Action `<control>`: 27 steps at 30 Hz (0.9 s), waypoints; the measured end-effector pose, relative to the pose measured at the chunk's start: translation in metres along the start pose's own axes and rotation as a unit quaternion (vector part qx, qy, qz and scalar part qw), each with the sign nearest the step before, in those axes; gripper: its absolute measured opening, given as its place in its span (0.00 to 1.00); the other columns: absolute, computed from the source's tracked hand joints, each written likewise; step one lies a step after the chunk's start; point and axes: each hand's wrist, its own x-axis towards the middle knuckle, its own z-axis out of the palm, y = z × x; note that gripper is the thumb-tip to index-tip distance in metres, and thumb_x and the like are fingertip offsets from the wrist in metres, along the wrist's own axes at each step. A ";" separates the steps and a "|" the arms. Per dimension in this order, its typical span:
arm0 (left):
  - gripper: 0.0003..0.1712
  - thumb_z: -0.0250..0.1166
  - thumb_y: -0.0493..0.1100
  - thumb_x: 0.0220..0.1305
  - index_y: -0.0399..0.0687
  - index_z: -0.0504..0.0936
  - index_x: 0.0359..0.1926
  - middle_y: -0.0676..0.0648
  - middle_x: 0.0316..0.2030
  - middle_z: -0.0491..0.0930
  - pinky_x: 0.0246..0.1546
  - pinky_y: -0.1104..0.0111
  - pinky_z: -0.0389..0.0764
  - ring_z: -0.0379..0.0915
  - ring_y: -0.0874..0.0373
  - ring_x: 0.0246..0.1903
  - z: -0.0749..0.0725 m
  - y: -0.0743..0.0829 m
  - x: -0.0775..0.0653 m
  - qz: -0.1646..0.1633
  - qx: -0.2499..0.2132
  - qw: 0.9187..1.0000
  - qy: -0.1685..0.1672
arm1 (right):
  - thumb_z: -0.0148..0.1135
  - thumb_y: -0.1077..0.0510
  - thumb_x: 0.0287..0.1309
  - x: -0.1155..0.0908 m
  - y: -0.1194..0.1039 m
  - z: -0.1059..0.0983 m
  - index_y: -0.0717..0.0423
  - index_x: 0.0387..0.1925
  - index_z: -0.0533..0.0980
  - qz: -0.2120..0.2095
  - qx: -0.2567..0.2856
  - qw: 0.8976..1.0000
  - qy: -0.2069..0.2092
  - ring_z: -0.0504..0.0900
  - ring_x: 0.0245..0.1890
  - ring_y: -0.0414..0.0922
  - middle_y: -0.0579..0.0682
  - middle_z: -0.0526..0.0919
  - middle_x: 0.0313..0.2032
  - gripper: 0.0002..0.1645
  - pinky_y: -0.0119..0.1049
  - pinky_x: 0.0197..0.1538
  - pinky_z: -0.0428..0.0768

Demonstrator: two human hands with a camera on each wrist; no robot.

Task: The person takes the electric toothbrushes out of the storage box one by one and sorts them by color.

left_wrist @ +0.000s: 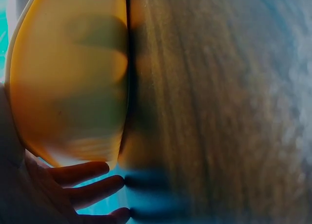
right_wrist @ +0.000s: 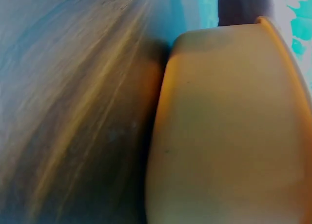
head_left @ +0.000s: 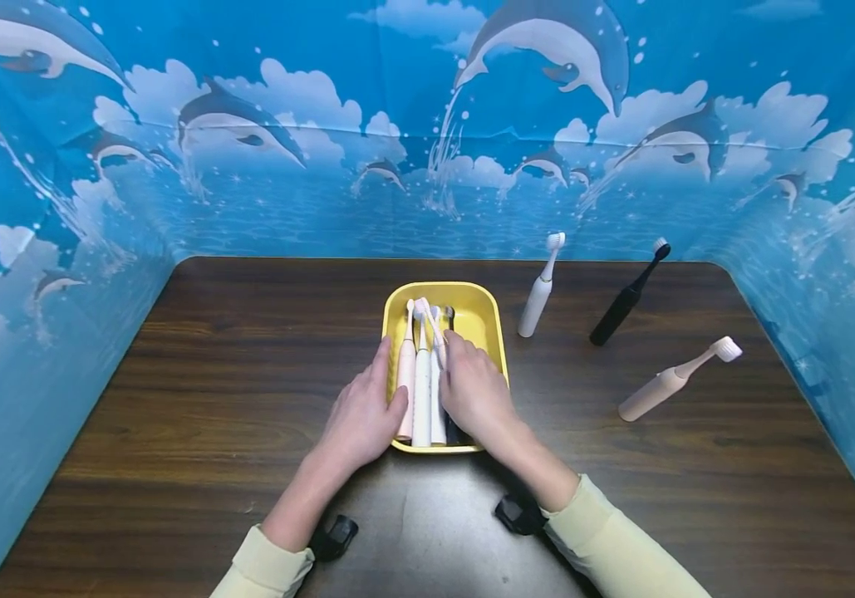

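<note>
In the head view a yellow tray [head_left: 483,309] holds several electric toothbrushes side by side. Among them are a pink toothbrush [head_left: 405,374], a white toothbrush [head_left: 422,399] and a black toothbrush [head_left: 454,433] partly under my right hand. My left hand [head_left: 362,413] lies along the tray's left rim, thumb over the pink toothbrush's edge. In the left wrist view its fingers [left_wrist: 95,191] extend straight beyond the tray's wall. My right hand [head_left: 478,390] reaches over the right rim with curled fingers, holding a pale toothbrush whose neck [head_left: 432,322] slants up left; its handle is hidden.
Right of the tray, a white toothbrush [head_left: 535,306], a black toothbrush [head_left: 616,316] and a pale pink toothbrush [head_left: 655,394] lie apart on the dark wooden table [head_left: 248,357]. A blue dolphin-print curtain [head_left: 307,208] encloses the table's back and sides.
</note>
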 end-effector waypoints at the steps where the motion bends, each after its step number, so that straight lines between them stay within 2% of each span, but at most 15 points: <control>1: 0.44 0.56 0.49 0.73 0.43 0.47 0.82 0.30 0.66 0.72 0.53 0.42 0.76 0.77 0.34 0.55 0.000 0.001 0.000 0.000 0.001 1.000 0.000 | 0.65 0.64 0.63 0.000 0.000 -0.002 0.65 0.64 0.73 0.004 0.012 1.000 -0.003 0.84 0.47 0.60 0.62 0.84 0.49 0.28 0.56 0.46 0.82; 6: 0.44 0.57 0.48 0.73 0.43 0.48 0.82 0.31 0.65 0.74 0.52 0.42 0.76 0.77 0.34 0.54 0.000 0.002 0.000 0.005 0.004 1.000 0.010 | 0.69 0.60 0.63 -0.001 -0.003 -0.011 0.63 0.61 0.77 0.025 0.044 0.998 -0.046 0.84 0.43 0.54 0.59 0.85 0.48 0.26 0.53 0.46 0.81; 11: 0.44 0.56 0.49 0.72 0.43 0.49 0.81 0.31 0.65 0.73 0.53 0.43 0.76 0.77 0.34 0.55 0.000 0.001 -0.001 0.005 0.001 1.000 0.011 | 0.71 0.60 0.62 -0.003 -0.006 -0.021 0.60 0.61 0.78 0.025 0.069 0.994 -0.078 0.81 0.38 0.49 0.55 0.85 0.45 0.26 0.49 0.44 0.80; 19: 0.44 0.56 0.50 0.72 0.43 0.49 0.81 0.31 0.65 0.73 0.55 0.42 0.75 0.75 0.33 0.57 0.001 0.001 -0.001 0.000 0.005 1.000 0.014 | 0.73 0.62 0.59 -0.009 -0.005 -0.037 0.58 0.57 0.80 -0.008 0.113 0.991 -0.069 0.78 0.33 0.44 0.49 0.84 0.38 0.24 0.42 0.39 0.78; 24: 0.44 0.56 0.50 0.73 0.44 0.49 0.82 0.31 0.65 0.74 0.54 0.42 0.75 0.76 0.33 0.57 0.002 0.000 -0.001 0.001 0.004 1.000 0.017 | 0.73 0.63 0.58 -0.016 0.000 -0.046 0.56 0.56 0.80 -0.016 0.155 0.986 -0.061 0.79 0.35 0.42 0.47 0.85 0.39 0.23 0.41 0.41 0.78; 27: 0.44 0.56 0.50 0.73 0.44 0.49 0.82 0.31 0.65 0.74 0.55 0.42 0.74 0.75 0.33 0.57 0.002 0.000 -0.002 0.003 0.003 1.000 0.018 | 0.74 0.65 0.58 -0.022 0.007 -0.049 0.58 0.57 0.79 -0.039 0.194 0.979 -0.040 0.81 0.39 0.42 0.48 0.86 0.41 0.24 0.42 0.43 0.82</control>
